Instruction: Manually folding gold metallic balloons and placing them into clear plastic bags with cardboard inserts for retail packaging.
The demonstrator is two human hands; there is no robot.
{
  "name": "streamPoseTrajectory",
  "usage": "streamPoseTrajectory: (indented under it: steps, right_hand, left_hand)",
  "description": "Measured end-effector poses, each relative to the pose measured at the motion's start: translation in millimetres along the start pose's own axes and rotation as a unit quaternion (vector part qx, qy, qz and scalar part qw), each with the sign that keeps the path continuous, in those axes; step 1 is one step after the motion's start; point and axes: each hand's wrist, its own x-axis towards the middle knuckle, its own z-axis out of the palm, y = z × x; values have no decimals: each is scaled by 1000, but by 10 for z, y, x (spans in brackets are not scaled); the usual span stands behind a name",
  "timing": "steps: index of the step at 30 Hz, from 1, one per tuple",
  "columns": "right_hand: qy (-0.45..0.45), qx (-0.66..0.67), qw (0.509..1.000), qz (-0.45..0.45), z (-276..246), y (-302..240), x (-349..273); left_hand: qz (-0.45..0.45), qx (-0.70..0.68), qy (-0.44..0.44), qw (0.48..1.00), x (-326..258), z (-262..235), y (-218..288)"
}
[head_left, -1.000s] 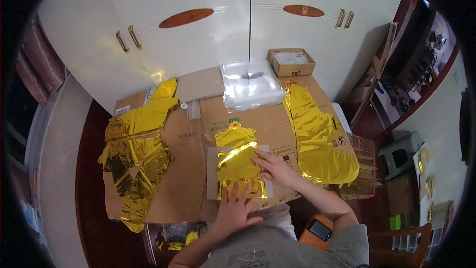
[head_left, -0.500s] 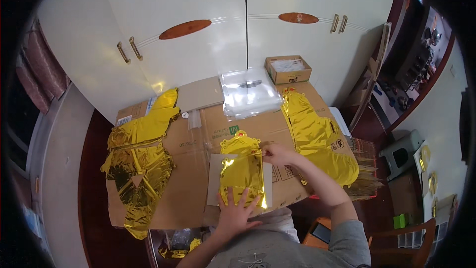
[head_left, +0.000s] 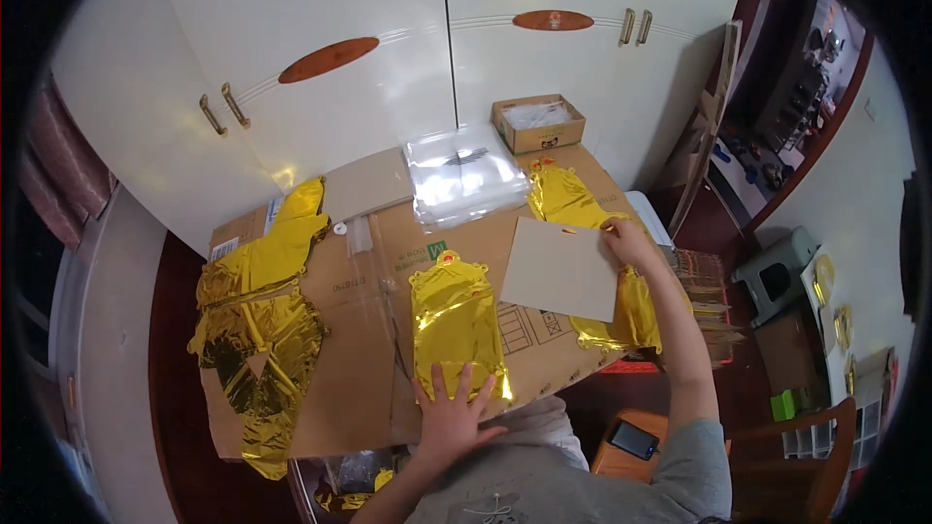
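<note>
My left hand [head_left: 450, 423] lies with spread fingers on the lower end of a folded, flat gold foil balloon [head_left: 454, 315], which has a small red spot at its top tab. To the right, my right hand [head_left: 627, 241] grips the upper right edge of a stiff grey-beige cardboard sheet [head_left: 559, 272]. The sheet is tilted and covers part of another flat gold foil balloon [head_left: 568, 196]. More gold foil balloons [head_left: 272, 315] are spread along the left of the table. Flattened brown cardboard [head_left: 359, 349] lies beneath everything.
At the back are a stack of clear plastic bags [head_left: 464, 175], a grey board [head_left: 372, 184] and a small carton [head_left: 540, 136] with clear plastic inside. White cupboard doors [head_left: 359, 0] rise behind. A phone [head_left: 633, 441] rests on a wooden seat at lower right, near a chair [head_left: 830, 466].
The cardboard sheet has come out from under the folded foil balloon and moved right, in my right hand. My left hand stays on the foil. The whole view has shifted slightly.
</note>
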Motion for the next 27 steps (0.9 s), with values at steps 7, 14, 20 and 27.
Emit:
streamPoseTrajectory:
  steps: [7,14,20,27]
  right_hand:
    - [2,-4,912,-410,609,-1107,-804]
    - [-78,34,913,-398,912,-1515,-1149]
    - [-81,9,903,-422,1019,-1476,-1075]
    - [-71,91,942,-316,902,-1563,-1039]
  left_hand:
    - [2,8,11,1000,-3,46,-11]
    - [0,-9,10,1000,6,-5,-2]
    - [2,-17,23,1000,0,-2,2]
    - [-8,-20,6,1000,9,-9,0]
